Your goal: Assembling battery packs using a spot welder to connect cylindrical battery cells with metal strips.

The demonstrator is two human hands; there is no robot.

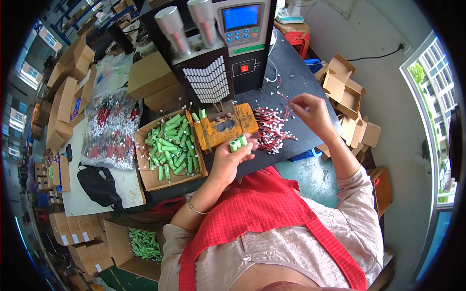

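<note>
My left hand [224, 162] is closed around a few green cylindrical battery cells [238, 142], their ends facing up, just in front of a worn orange block [247, 120] below the machine. Out to the right, my right hand [313, 114] pinches a thin red wire lead [284, 97] with a small white connector. Below that hand lies a heap of red wire leads [273, 131] with white connectors, spread over the dark tabletop. Left of the block, many green battery cells [167, 145] fill a shallow cardboard tray [170, 185].
A black machine [238, 68] with a blue screen stands at the back of the table. Bagged wire leads [109, 131] and a black pouch [98, 186] lie at left. Open cardboard boxes [342, 85] sit at right; another box [119, 242] of green cells is lower left.
</note>
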